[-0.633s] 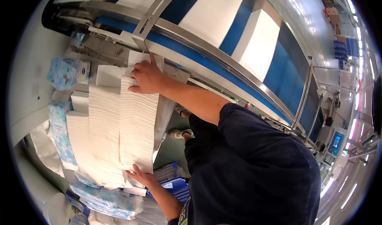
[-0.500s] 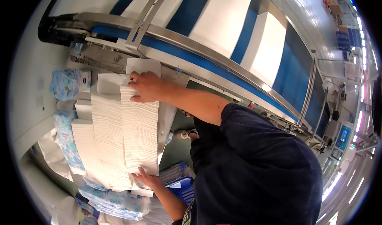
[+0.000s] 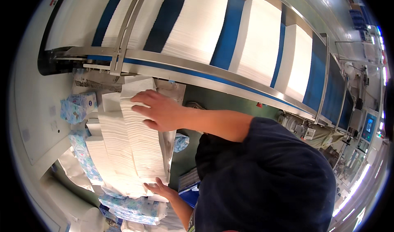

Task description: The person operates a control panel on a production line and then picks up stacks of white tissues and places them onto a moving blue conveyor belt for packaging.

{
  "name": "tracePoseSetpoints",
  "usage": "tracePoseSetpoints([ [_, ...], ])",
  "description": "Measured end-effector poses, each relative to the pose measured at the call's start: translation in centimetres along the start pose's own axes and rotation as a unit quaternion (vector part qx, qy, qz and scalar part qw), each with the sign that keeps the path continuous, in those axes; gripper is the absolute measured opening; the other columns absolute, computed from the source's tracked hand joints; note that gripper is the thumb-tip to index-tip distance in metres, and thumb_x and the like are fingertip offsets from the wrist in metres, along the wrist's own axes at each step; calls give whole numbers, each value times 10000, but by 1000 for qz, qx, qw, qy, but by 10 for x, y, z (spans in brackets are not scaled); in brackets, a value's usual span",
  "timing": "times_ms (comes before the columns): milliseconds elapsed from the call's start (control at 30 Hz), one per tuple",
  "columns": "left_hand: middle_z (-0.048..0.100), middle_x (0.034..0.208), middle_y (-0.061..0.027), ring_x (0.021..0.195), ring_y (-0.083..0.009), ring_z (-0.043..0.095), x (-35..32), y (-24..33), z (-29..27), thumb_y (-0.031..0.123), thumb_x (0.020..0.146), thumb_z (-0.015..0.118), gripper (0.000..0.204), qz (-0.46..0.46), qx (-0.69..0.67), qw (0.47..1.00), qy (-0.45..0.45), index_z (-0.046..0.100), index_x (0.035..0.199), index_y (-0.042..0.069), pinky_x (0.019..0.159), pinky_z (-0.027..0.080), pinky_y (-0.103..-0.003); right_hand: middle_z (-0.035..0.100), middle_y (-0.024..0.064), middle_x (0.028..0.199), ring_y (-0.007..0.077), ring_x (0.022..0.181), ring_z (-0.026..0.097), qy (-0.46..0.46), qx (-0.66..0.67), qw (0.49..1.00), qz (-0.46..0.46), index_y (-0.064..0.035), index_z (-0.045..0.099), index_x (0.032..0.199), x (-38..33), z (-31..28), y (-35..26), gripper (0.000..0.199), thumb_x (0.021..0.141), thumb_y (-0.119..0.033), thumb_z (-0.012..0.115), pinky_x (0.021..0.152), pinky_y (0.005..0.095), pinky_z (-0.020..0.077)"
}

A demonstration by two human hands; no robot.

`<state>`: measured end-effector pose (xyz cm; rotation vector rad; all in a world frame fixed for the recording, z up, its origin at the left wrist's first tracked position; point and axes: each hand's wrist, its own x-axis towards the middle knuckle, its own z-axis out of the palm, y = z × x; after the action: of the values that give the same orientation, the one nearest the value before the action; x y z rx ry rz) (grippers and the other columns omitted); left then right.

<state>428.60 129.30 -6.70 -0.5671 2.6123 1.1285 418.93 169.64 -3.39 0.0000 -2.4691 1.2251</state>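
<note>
The right hand (image 3: 162, 111) is laid open and flat on the white ribbed tissue stack (image 3: 139, 150), steadied at its near end by the open left hand (image 3: 158, 188).

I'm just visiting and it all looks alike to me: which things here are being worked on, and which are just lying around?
In hand:
tissue stack, pressed between the two hands
one hand at its far end
other hand at its near end

Lying about:
wrapped packs
neighbouring stacks
conveyor carrying more stacks
</note>
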Motion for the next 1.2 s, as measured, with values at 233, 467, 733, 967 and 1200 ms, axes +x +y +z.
tracePoseSetpoints([
  [233,201,1589,-265,1465,-432,246,-12,88,66,353,967,645,765,336,97,933,-90,278,1533,-8,1164,243,-581,572,164,1385,339,1269,565,242,-152,956,67,-77,523,1411,-91,-218,38,516,913,-93,653,1051,398,483],
  [467,262,1551,-252,1455,-405,265,-52,275,175,220,909,666,635,549,19,818,-172,412,1449,0,1177,234,-531,612,143,1351,248,1217,613,397,116,879,237,-10,537,1397,-97,-319,150,580,1021,-452,536,1021,330,466],
  [733,425,1493,-144,1369,-352,428,-124,436,310,91,749,827,785,686,266,587,-338,486,1453,145,1136,365,-472,474,338,1410,428,1301,498,319,22,883,344,97,298,1503,-83,-330,244,674,961,-197,570,1089,441,403],
  [967,393,1532,-85,1442,-316,352,-164,454,384,212,693,902,985,738,533,267,-317,391,1526,340,1224,213,-585,460,312,1421,409,1321,463,258,-234,897,271,73,316,1495,-154,-402,244,685,950,-237,592,1148,450,349],
  [1200,412,1484,-111,1378,-340,382,-230,404,431,146,749,816,897,759,474,270,-355,394,1521,320,1111,339,-628,482,307,1388,443,1296,457,37,-331,893,302,93,467,1390,-194,-457,249,795,899,-507,644,1124,491,366],
])
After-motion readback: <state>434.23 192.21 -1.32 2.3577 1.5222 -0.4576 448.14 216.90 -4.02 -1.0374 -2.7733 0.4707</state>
